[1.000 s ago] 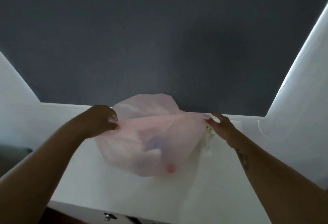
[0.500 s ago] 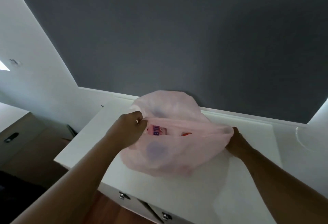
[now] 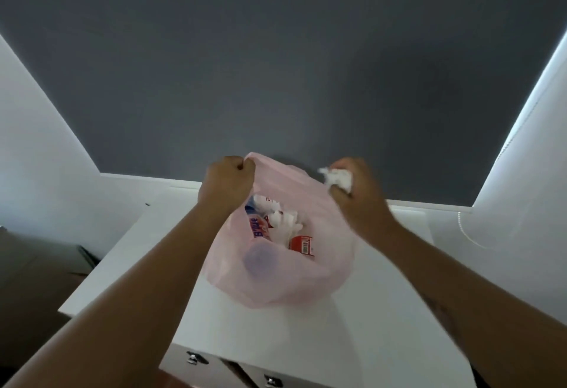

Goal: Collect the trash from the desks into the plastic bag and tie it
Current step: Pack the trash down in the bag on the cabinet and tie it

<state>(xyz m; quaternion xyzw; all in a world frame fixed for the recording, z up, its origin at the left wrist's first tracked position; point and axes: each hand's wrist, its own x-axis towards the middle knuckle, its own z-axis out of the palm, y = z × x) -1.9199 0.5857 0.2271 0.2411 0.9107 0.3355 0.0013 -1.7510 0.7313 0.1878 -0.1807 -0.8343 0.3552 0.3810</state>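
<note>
- Holding the pink plastic bag (image 3: 285, 283) up and open by its mouth: left hand (image 3: 228, 185), fingers curled tight on the left edge of the rim.
- Right hand (image 3: 356, 197) is at the right side of the rim, fingers clamped round a crumpled white tissue (image 3: 337, 179). Whether it also pinches the plastic, I cannot tell.
- Bag sits on the white table (image 3: 383, 326), close to the dark wall (image 3: 276, 65).
- Visible inside: a red carton (image 3: 302, 244) with a barcode, a wrapper with blue lettering (image 3: 259, 228), and more white paper. A purplish round shape shows through the film and cannot be identified.
- Change: half a second ago the right hand was low at the far right end of the rim, with the mouth drawn into a flat slit and no tissue plain in it. Now that hand is raised beside the opening with the wad, and the mouth gapes.
- Reading: collecting is the step in hand, and this wad likely goes in next. Tying has not begun.
- Risk: the film is thin and only one hand surely supports it, so the rim may sag.
</note>
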